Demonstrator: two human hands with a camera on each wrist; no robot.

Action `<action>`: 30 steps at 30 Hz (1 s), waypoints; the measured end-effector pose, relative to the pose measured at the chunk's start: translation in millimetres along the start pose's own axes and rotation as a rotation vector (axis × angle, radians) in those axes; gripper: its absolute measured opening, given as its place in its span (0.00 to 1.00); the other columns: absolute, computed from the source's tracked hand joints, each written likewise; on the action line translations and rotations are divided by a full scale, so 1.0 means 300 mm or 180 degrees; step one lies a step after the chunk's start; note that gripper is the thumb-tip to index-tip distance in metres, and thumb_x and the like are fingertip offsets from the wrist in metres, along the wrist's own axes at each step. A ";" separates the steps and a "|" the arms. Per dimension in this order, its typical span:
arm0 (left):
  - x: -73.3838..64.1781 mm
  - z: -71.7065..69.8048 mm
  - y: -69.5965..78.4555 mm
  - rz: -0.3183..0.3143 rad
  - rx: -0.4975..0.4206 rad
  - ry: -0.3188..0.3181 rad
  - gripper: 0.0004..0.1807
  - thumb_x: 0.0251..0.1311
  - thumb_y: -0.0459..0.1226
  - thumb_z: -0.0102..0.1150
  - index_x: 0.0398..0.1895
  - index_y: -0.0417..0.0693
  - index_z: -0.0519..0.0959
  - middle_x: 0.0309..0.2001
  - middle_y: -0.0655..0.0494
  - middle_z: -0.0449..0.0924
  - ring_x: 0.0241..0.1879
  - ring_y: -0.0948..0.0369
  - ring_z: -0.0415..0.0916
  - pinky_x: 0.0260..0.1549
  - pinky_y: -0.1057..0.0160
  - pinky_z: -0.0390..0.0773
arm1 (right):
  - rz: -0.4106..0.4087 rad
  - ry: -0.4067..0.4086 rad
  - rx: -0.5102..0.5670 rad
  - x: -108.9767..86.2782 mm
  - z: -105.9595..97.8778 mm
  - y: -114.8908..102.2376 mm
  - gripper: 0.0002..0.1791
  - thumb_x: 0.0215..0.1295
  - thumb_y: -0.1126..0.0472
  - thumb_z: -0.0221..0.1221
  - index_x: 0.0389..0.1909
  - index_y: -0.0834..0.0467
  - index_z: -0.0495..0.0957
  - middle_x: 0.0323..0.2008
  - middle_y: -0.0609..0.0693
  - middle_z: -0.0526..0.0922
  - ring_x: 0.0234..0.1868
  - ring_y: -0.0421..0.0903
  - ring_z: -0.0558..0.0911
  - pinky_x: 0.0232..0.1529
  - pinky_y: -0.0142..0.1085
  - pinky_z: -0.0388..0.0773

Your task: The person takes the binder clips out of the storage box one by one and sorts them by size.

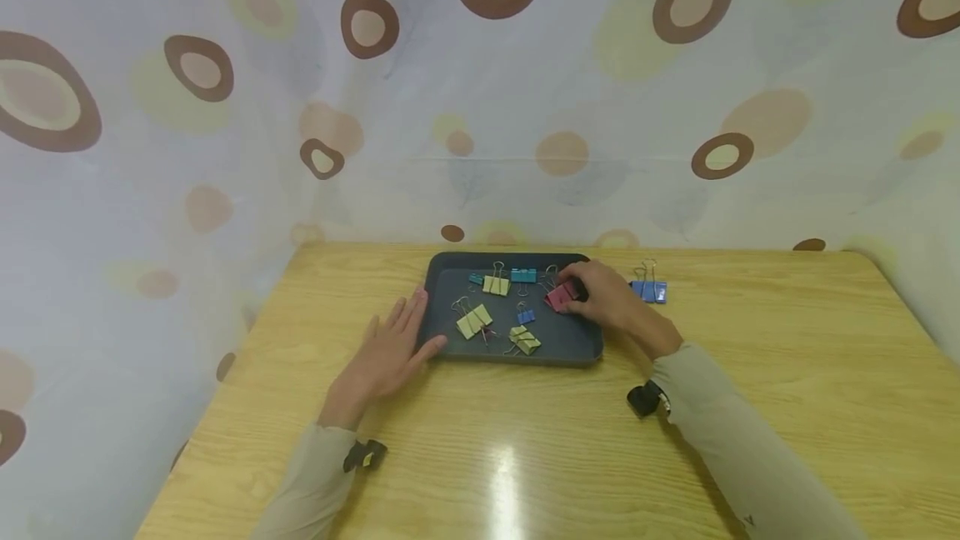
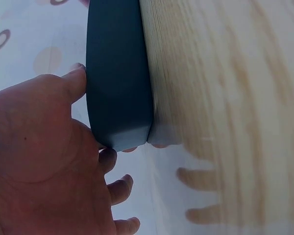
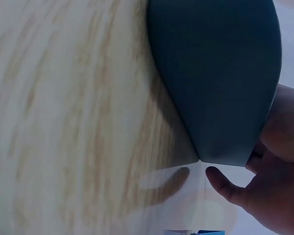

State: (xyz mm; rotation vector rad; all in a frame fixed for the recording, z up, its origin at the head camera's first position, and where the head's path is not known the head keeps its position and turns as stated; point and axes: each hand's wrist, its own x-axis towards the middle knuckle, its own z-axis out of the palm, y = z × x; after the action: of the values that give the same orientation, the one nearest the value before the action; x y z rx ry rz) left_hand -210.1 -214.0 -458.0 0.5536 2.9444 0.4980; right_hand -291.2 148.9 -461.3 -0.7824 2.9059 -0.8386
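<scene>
At the right end of a dark tray (image 1: 517, 359), my right hand (image 1: 611, 298) pinches a red binder clip (image 1: 559, 297) between thumb and fingers. The tray wall hides most of those fingers in the right wrist view, where a finger of the right hand (image 3: 272, 193) pokes out below. My left hand (image 1: 386, 357) lies against the tray's left side, fingers extended; the left wrist view shows this hand (image 2: 44, 156) touching the tray wall (image 2: 118, 73). Inside the tray lie several yellow binder clips (image 1: 474, 321), a teal clip (image 1: 523, 275) and a small blue clip (image 1: 526, 317).
A larger blue binder clip (image 1: 649, 291) stands on the wooden table (image 1: 570, 448), just right of the tray. Smaller teal (image 1: 476, 278) and red (image 1: 486, 332) clips are among the yellow ones. A patterned cloth (image 1: 420, 107) hangs behind the table.
</scene>
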 end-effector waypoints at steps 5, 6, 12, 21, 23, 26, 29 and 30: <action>-0.005 -0.001 0.005 -0.0009 -0.0013 0.0013 0.46 0.78 0.61 0.39 0.84 0.42 0.41 0.83 0.48 0.38 0.80 0.42 0.42 0.72 0.30 0.43 | 0.0024 -0.0124 -0.0073 0.004 0.001 -0.008 0.22 0.61 0.63 0.74 0.53 0.65 0.80 0.49 0.61 0.83 0.49 0.58 0.81 0.51 0.54 0.78; -0.006 0.000 0.006 -0.0007 -0.0012 0.0012 0.45 0.78 0.60 0.39 0.84 0.42 0.41 0.83 0.48 0.38 0.80 0.41 0.42 0.72 0.30 0.43 | 0.0037 -0.0136 -0.0077 0.003 0.001 -0.009 0.21 0.61 0.62 0.73 0.53 0.65 0.80 0.48 0.61 0.83 0.48 0.57 0.81 0.52 0.54 0.78; -0.005 -0.003 0.010 0.0004 -0.0068 0.0024 0.46 0.78 0.60 0.40 0.83 0.41 0.42 0.83 0.48 0.38 0.80 0.41 0.42 0.72 0.29 0.43 | 0.0011 -0.0085 -0.0073 0.000 -0.002 -0.010 0.18 0.60 0.63 0.74 0.49 0.62 0.82 0.46 0.57 0.83 0.47 0.55 0.81 0.52 0.54 0.78; 0.008 0.035 -0.022 0.0016 -0.0027 0.0035 0.47 0.76 0.66 0.32 0.84 0.45 0.40 0.84 0.52 0.35 0.81 0.44 0.40 0.73 0.31 0.42 | -0.0105 0.0176 0.0361 -0.010 -0.011 0.008 0.11 0.63 0.70 0.69 0.46 0.63 0.84 0.44 0.58 0.83 0.47 0.56 0.82 0.52 0.54 0.79; 0.007 0.033 -0.020 0.0010 -0.0026 0.0027 0.47 0.76 0.66 0.32 0.84 0.46 0.39 0.84 0.53 0.35 0.81 0.44 0.39 0.73 0.31 0.41 | -0.0053 0.0250 0.0443 -0.016 -0.010 0.012 0.10 0.64 0.70 0.69 0.45 0.63 0.84 0.45 0.58 0.83 0.47 0.56 0.82 0.52 0.54 0.79; 0.003 0.021 -0.010 0.0014 -0.0060 0.0033 0.47 0.77 0.64 0.35 0.84 0.44 0.40 0.84 0.50 0.36 0.80 0.42 0.40 0.72 0.30 0.41 | -0.0020 0.0375 0.0493 -0.024 -0.005 0.014 0.10 0.63 0.69 0.69 0.45 0.62 0.85 0.46 0.57 0.83 0.46 0.54 0.81 0.52 0.52 0.79; 0.004 0.021 -0.011 0.0015 -0.0051 0.0046 0.47 0.77 0.64 0.35 0.84 0.43 0.41 0.84 0.49 0.36 0.80 0.42 0.40 0.72 0.30 0.41 | -0.0038 0.0513 0.0568 -0.034 0.002 0.015 0.10 0.63 0.69 0.69 0.45 0.61 0.86 0.46 0.56 0.83 0.47 0.54 0.81 0.52 0.52 0.79; 0.005 0.025 -0.015 0.0024 -0.0057 0.0056 0.47 0.77 0.64 0.35 0.84 0.43 0.41 0.84 0.49 0.36 0.80 0.42 0.40 0.72 0.30 0.41 | -0.0052 0.0569 0.0600 -0.039 0.003 0.015 0.10 0.63 0.69 0.69 0.45 0.61 0.86 0.46 0.57 0.83 0.47 0.55 0.82 0.52 0.53 0.79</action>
State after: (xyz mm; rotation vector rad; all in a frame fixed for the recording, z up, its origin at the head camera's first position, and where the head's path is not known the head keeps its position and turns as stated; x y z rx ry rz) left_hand -211.9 -215.3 -466.6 0.5614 2.9523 0.5321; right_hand -283.0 157.0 -465.8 -0.7517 2.9131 -1.2224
